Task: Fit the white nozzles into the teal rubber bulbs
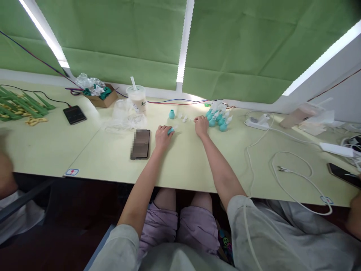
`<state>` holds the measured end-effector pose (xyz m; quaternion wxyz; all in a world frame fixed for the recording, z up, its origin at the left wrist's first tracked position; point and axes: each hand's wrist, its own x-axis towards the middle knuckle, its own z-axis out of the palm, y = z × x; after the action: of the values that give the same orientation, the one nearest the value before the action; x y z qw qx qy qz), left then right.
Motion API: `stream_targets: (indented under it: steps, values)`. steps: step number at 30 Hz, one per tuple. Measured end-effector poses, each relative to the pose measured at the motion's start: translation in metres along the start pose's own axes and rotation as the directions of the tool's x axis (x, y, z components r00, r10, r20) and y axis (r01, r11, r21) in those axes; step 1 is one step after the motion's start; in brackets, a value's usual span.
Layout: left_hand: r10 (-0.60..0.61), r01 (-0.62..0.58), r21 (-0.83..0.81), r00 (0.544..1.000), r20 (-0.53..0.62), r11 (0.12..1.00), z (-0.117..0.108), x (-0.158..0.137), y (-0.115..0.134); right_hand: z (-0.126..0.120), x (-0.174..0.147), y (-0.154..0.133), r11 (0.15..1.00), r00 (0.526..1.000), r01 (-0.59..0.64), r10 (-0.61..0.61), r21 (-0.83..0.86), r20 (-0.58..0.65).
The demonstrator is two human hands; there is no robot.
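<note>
My left hand point(163, 137) is closed around a small teal rubber bulb point(170, 131), whose pale, clear tip points to the right. My right hand point(201, 125) rests low over the table with its fingers curled together, beside several small white pieces point(185, 119). Whatever its fingertips hold is too small to make out. Right beside that hand stands a cluster of teal bulbs with clear pointed nozzles point(222, 126). One teal bulb without a nozzle point(172, 114) stands alone beyond my left hand.
A phone point(140, 145) lies left of my left hand. Behind it are a crumpled plastic bag point(121, 118), a drink cup with a straw point(137, 98) and a cardboard box point(103, 98). On the right, a power strip point(257, 123) and white cables point(249, 158) lie on the table. People sit on both sides.
</note>
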<state>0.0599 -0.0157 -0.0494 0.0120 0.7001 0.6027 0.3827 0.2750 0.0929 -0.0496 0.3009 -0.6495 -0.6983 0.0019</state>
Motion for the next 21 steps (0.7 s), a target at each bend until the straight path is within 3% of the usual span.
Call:
stream_targets:
  steps: [3, 8, 16, 21]
  values:
    - [-0.005, 0.005, 0.003, 1.000, 0.005, 1.000, 0.000, 0.000, 0.000, 0.012, 0.009, 0.007, 0.997, 0.998, -0.028, 0.032, -0.066, 0.057]
    - [-0.001, 0.001, -0.005, 1.000, 0.017, 1.000, -0.001, -0.001, 0.003, 0.024, 0.015, 0.011, 0.997, 1.000, -0.009, 0.008, -0.083, -0.003]
    - [-0.014, 0.013, 0.020, 0.997, 0.073, 1.000, -0.005, -0.001, 0.006, 0.023, 0.016, 0.014, 1.000, 0.999, -0.003, 0.003, -0.021, 0.034]
    - [-0.026, 0.024, 0.023, 0.996, 0.084, 0.999, -0.006, 0.000, 0.007, 0.021, 0.012, 0.016, 0.998, 0.997, -0.043, 0.045, 0.041, -0.057]
